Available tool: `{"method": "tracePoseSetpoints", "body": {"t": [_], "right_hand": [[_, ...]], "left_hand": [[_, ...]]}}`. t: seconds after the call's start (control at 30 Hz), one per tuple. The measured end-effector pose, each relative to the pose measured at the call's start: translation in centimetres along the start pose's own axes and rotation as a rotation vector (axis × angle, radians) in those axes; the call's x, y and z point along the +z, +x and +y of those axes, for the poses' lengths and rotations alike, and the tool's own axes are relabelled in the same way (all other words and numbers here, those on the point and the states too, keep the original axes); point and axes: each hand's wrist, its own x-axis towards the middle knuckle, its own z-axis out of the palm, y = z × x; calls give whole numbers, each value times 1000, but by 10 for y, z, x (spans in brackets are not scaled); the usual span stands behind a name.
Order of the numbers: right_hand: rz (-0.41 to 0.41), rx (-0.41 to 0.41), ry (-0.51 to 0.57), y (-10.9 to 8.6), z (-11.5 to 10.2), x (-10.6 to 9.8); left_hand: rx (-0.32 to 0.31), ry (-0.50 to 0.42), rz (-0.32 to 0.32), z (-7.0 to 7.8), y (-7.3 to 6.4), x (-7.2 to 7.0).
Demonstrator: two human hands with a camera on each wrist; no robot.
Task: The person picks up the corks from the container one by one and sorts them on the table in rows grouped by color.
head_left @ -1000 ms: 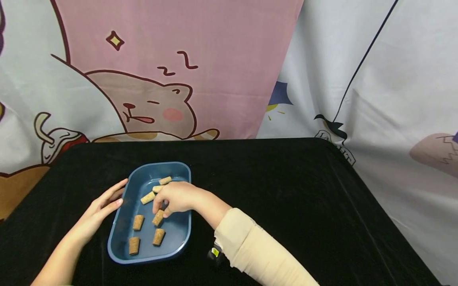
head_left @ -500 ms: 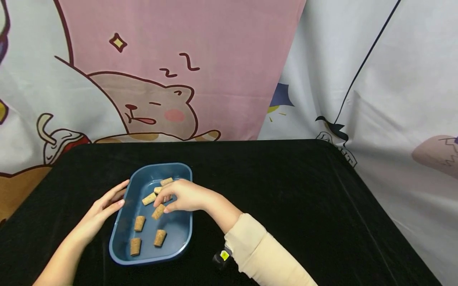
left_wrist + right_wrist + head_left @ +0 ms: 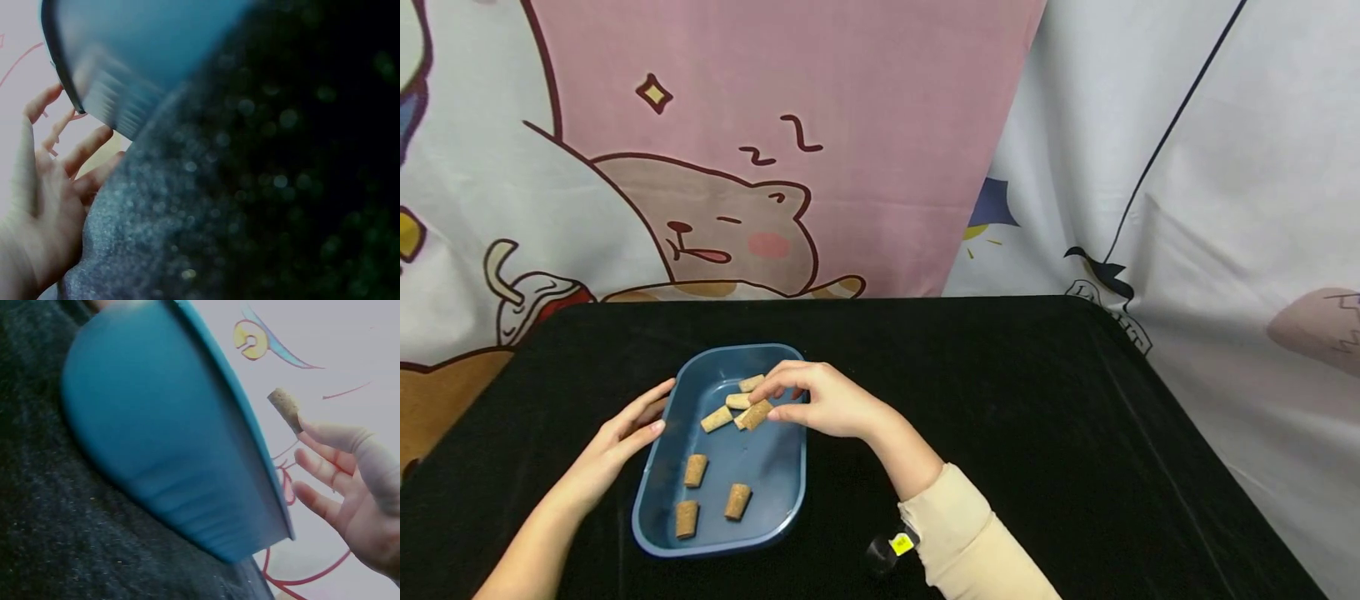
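Between thumb and fingertips my right hand (image 3: 835, 400) pinches a cork (image 3: 758, 415), held up over the blue tray (image 3: 767, 467). The right wrist view shows this cork (image 3: 285, 407) above the tray's rim. Fingers spread, my left hand (image 3: 610, 446) has its fingertips at the tray's left rim. Pale corks lie near the back, among them one cork (image 3: 717, 418) on the left and another cork (image 3: 751, 383) farthest back. The held cork partly covers one more. Nearer the front are three browner corks, including one cork (image 3: 737, 502) at the right.
The tray stands on a black cloth-covered table (image 3: 1000, 450), left of the middle. A printed curtain (image 3: 880, 150) hangs behind the table's far edge. A small black device (image 3: 891, 550) with a yellow-green patch is at the right sleeve's cuff.
My right hand has raised the cork from the tray's middle and carried it back and to the right, close to the pale corks. My left hand stays at the rim.
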Motion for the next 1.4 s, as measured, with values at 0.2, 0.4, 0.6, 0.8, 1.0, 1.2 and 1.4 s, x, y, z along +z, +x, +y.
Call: {"method": "tracePoseSetpoints", "body": {"t": [0.2, 0.4, 0.6, 0.8, 1.0, 1.2, 1.4], "right_hand": [[104, -14, 38, -12, 2, -10], [181, -16, 42, -21, 9, -21], [256, -14, 38, -28, 19, -33], [268, 40, 13, -35, 34, -42], [239, 117, -23, -38, 48, -51], [161, 206, -73, -43, 65, -55], [99, 265, -94, -47, 80, -54]], "left_hand": [[-14, 6, -1, 1, 0, 1], [-16, 6, 2, 1, 0, 0], [-11, -4, -1, 3, -1, -1], [-3, -12, -3, 3, 0, 1], [-16, 3, -3, 5, -1, 0], [-23, 2, -1, 6, -1, 0], [-30, 2, -1, 6, -2, 1]]}}
